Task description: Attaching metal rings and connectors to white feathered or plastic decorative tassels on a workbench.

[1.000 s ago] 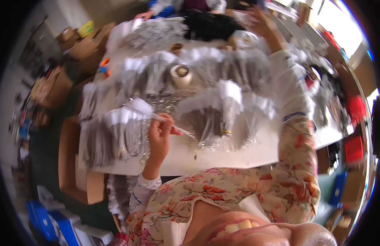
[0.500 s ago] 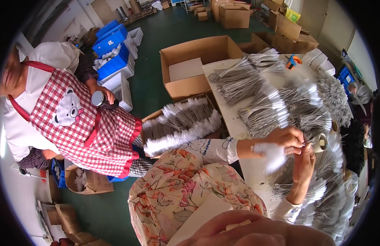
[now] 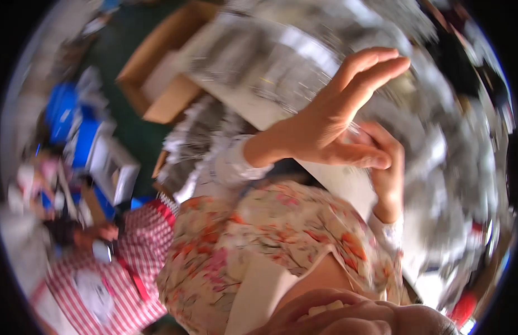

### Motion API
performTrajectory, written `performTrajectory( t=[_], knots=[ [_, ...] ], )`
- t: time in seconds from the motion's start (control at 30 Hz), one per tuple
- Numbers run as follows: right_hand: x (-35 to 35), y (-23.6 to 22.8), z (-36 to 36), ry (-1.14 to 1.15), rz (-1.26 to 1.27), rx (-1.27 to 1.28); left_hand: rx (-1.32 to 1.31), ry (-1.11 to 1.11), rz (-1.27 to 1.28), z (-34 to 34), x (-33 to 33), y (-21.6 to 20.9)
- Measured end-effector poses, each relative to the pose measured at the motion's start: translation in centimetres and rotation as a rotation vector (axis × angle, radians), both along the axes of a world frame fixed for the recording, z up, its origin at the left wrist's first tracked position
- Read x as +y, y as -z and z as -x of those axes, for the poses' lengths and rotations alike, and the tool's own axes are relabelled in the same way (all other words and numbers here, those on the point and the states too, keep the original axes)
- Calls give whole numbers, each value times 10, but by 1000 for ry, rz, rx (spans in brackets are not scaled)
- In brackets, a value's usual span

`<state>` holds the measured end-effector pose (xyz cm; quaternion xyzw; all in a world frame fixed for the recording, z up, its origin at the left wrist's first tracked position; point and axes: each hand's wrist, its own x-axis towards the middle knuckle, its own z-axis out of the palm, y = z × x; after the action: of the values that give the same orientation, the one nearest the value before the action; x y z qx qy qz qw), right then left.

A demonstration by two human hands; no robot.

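Note:
My left hand (image 3: 331, 120) is raised over the table edge, its fingers stretched out and the thumb apart from them, with nothing visible in its grasp. Just behind and below it is my right hand (image 3: 388, 153), fingers curled in, partly covered by the left thumb. A pale glint shows between the two hands, too blurred to name. Beyond them, bundles of thin wire-handled brushes (image 3: 303, 53) with white bristles lie across the pale table (image 3: 340, 181), smeared by motion.
An open cardboard box (image 3: 172, 103) stands past the table's far left corner. Nearer, another box holds more white-tipped brushes (image 3: 195, 137). Blue crates (image 3: 62, 111) and a white crate (image 3: 118, 170) are at left. A co-worker in a red checked apron (image 3: 133, 273) is at lower left.
The whole view has swung and blurred. My left hand has let go of its pinch and spread its fingers. The white fluffy piece beside it is no longer visible.

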<state>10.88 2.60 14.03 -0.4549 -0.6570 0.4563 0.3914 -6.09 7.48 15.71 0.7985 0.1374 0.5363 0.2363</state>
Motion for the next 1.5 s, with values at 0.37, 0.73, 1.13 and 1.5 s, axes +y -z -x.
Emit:
performTrajectory(
  t=[0.37,0.73,1.13,1.5],
  knots=[
    [-48,39,-44,-161,523,355,129,206,103,-28,-36,78],
    [-98,109,-101,90,-54,-1254,729,-268,-170,-48,88,160],
    [-23,39,-58,307,110,106,71,3,852,-52,20,89],
    [-20,50,-25,291,-490,-117,-437,467,1307,-40,-8,90]
  ],
)
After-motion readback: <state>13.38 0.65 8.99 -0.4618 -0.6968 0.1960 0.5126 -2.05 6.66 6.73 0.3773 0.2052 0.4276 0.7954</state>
